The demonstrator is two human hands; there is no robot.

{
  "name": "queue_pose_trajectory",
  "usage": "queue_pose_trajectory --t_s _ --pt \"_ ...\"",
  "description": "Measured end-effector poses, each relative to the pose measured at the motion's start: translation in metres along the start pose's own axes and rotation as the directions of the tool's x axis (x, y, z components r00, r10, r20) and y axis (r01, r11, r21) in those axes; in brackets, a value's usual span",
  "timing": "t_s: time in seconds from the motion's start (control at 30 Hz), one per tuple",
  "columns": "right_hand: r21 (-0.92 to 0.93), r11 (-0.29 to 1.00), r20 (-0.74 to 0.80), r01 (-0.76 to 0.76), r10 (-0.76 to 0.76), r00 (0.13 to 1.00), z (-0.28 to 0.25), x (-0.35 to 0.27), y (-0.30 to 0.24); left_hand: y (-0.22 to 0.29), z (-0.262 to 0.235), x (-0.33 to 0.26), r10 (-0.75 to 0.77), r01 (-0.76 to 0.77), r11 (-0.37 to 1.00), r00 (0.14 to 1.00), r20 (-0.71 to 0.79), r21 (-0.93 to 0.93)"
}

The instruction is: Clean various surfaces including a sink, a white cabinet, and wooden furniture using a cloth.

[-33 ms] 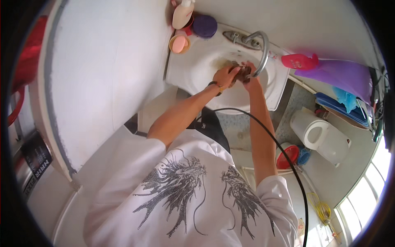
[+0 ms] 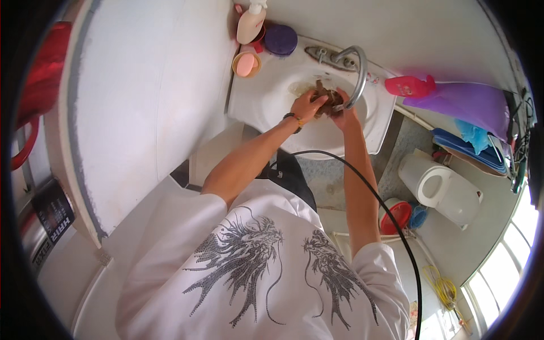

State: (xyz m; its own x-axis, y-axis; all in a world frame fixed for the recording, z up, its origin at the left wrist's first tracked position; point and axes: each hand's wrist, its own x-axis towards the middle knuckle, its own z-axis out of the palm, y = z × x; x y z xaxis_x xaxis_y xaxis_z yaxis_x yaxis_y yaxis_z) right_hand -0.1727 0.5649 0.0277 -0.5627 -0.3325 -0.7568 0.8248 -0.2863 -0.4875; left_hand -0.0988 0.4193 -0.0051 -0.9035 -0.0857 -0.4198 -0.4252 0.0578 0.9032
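Over the white washbasin [image 2: 266, 113], both hands work on a brown, crumpled thing that looks like wet cloth [image 2: 327, 103]; its exact kind is unclear. My left hand [image 2: 307, 106], with a dark beaded band at the wrist, has its fingers closed on its near left side. On the other side, my right hand [image 2: 343, 113] grips it beneath the spout, partly hidden by the curved metal tap [image 2: 361, 73]. One piece of the brown thing sticks up beyond the left fingers. Pale murky water or foam shows in the bowl beside it.
At the basin's back left stand a pump bottle [image 2: 251, 27], a purple round tub [image 2: 281, 39] and pink soap [image 2: 245, 65] in a dish. A pink bottle [image 2: 409, 86] lies to the right. A black cable [image 2: 368, 184] arcs past my right arm; a toilet [image 2: 433, 187] stands right.
The brown thing now shows more between my hands, with a piece pointing up at its far side. My left fingers have shifted slightly left and down.
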Motion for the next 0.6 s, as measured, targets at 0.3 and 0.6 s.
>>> queue_pose_trajectory --t_s 0.3,0.6 --pt "-0.44 0.886 0.053 0.146 -0.137 0.989 -0.046 -0.035 0.002 0.0 -0.028 0.017 0.142 -0.146 0.98 0.989 -0.035 -0.138" --pt "-0.736 0.653 -0.159 0.178 -0.422 0.892 -0.025 -0.026 -0.017 -0.022 -0.018 0.015 -0.372 0.294 0.781 0.928 -0.032 -0.551"
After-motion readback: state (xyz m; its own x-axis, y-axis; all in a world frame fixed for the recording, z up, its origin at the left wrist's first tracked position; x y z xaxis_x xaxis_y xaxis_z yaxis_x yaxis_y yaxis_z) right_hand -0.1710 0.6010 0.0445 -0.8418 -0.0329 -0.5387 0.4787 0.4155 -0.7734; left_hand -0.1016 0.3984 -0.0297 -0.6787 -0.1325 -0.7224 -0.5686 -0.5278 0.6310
